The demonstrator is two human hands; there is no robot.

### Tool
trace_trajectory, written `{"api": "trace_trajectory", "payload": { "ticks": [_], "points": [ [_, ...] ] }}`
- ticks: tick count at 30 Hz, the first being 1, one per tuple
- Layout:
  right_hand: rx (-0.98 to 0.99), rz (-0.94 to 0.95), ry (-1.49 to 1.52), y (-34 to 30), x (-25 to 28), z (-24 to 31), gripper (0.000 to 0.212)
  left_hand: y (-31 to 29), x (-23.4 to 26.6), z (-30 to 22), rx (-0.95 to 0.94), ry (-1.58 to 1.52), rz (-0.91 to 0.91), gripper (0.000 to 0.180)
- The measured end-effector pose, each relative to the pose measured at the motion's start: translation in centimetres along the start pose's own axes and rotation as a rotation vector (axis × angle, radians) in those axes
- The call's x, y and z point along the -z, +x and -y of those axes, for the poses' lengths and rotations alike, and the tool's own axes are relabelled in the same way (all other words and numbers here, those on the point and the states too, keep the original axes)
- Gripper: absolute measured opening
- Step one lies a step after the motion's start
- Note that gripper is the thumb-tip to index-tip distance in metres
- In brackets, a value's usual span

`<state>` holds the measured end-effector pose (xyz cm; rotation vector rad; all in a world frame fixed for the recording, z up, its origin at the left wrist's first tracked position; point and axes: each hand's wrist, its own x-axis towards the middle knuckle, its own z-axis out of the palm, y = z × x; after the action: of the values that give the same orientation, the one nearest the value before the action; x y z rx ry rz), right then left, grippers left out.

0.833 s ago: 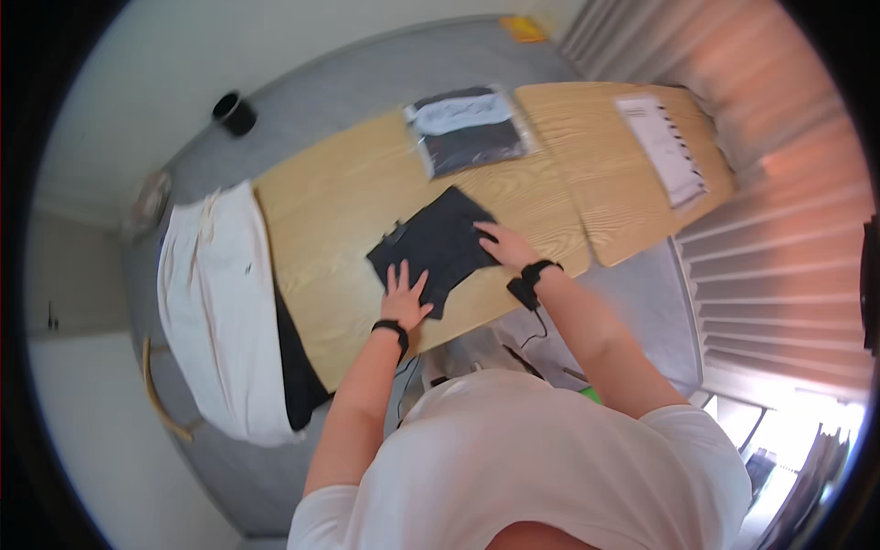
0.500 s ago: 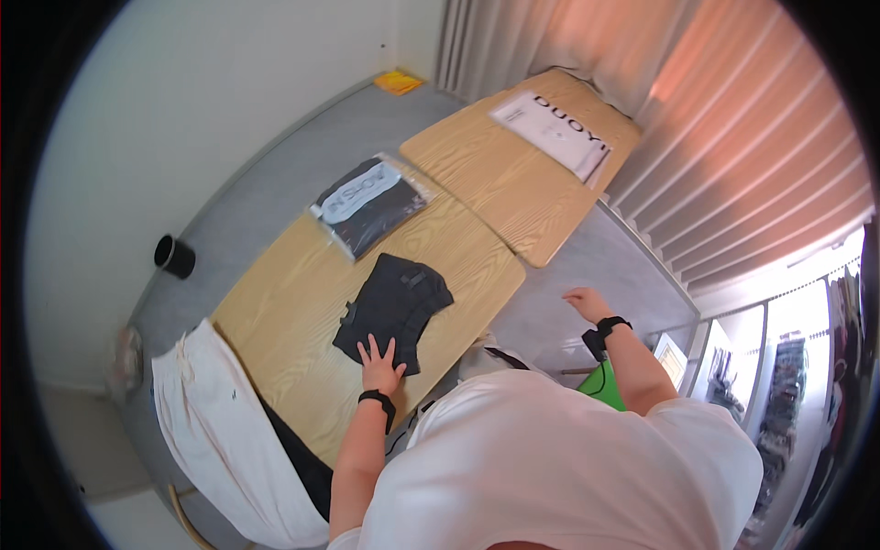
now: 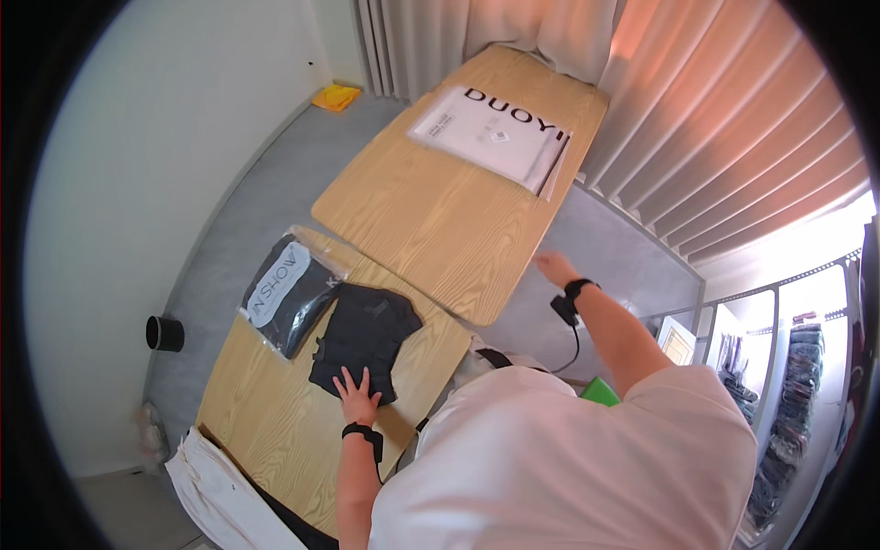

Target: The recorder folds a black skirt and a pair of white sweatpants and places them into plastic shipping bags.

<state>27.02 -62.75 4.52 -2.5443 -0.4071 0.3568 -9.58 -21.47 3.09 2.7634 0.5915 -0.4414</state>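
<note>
A folded black garment [image 3: 367, 325] with small strap-like tabs lies flat on the near wooden table [image 3: 275, 412]. My left hand [image 3: 357, 400] rests on its near edge, palm down with the fingers spread. Just left of the garment is a clear plastic package [image 3: 291, 293] with dark folded cloth inside and a pale label panel. My right hand [image 3: 555, 269] is raised over the floor beside the far table's right edge; its fingers look curled in, and I see nothing in them.
A large white printed plastic bag [image 3: 490, 142] lies on the far wooden table [image 3: 412, 238]. White clothing [image 3: 215, 490] hangs at the near table's left end. A black bin [image 3: 165, 334] stands by the wall, and racks of packed clothes [image 3: 793, 412] are at right.
My view has swung right and toward the far table, so both tables sit further left. My right hand has moved closer to the far table's edge. The left hand stays on the garment.
</note>
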Motion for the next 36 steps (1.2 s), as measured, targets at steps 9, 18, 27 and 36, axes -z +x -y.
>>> {"api": "trace_trajectory", "payload": {
  "ticks": [9,18,27,36],
  "points": [
    [-0.511,-0.238,0.834,21.0,-2.6,-5.7,0.023,-0.1,-0.2,-3.7,0.409,-0.065,-0.033,0.065],
    [-0.963,-0.541,0.858,25.3,-3.3,-6.0,0.035,-2.6,0.7,-4.0,0.456,-0.387,-0.094,0.051],
    [-0.386,-0.179,1.500,19.7,1.7,-0.3,0.013,-1.9,1.6,-4.0,0.472,-0.427,-0.178,0.035],
    [-0.605,0.586,1.393,12.1,-1.3,0.0,0.024,2.5,6.2,-8.7,0.315,-0.382,-0.253,0.027]
  ]
}}
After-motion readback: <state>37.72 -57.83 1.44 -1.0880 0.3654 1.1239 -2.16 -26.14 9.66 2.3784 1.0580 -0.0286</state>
